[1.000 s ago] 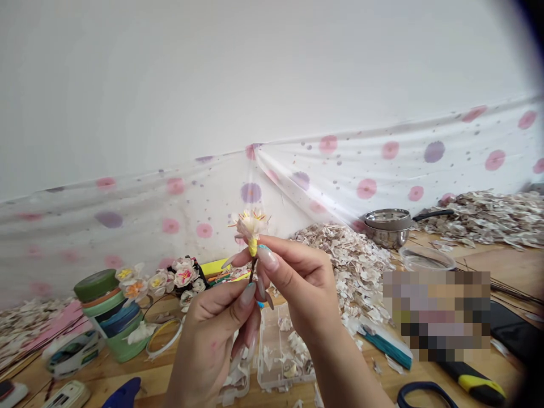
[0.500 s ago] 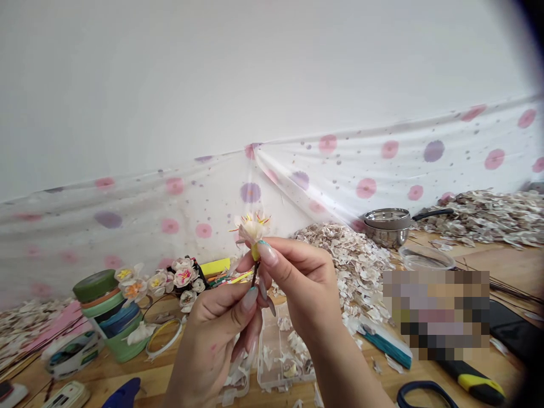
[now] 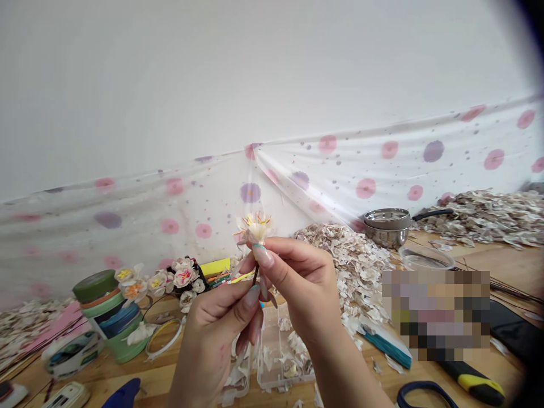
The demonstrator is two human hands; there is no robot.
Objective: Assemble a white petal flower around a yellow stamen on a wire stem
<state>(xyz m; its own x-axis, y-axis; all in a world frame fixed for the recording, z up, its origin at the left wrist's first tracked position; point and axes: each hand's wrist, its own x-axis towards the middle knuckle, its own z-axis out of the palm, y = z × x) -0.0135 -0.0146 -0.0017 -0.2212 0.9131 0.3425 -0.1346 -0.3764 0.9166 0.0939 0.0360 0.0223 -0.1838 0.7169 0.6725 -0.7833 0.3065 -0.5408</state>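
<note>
Between my two hands stands a small artificial flower [image 3: 257,228] with pale petals and yellow and red stamens, upright on a thin dark stem [image 3: 255,276]. My right hand [image 3: 304,283] pinches the base of the petals between thumb and fingers. Lower down, my left hand [image 3: 216,323] is closed on the stem with thumb and fingertips. My fingers cover part of the stem and the flower's base. Below my hands lies a clear compartment box [image 3: 272,381] with loose pale petals in it.
Finished-looking flowers [image 3: 185,275] stand beside a green container [image 3: 127,340] at left. Heaps of dry petals [image 3: 352,260] lie behind my right hand. Farther right are metal bowls [image 3: 386,229], a clear lid [image 3: 426,258], a teal bundle [image 3: 386,347], a yellow-black handle [image 3: 480,382] and scissors [image 3: 425,394].
The flower has turned slightly in my fingers, and the yellow patch at its base is now covered. My right thumb has shifted a little. Both hands keep nearly the same place.
</note>
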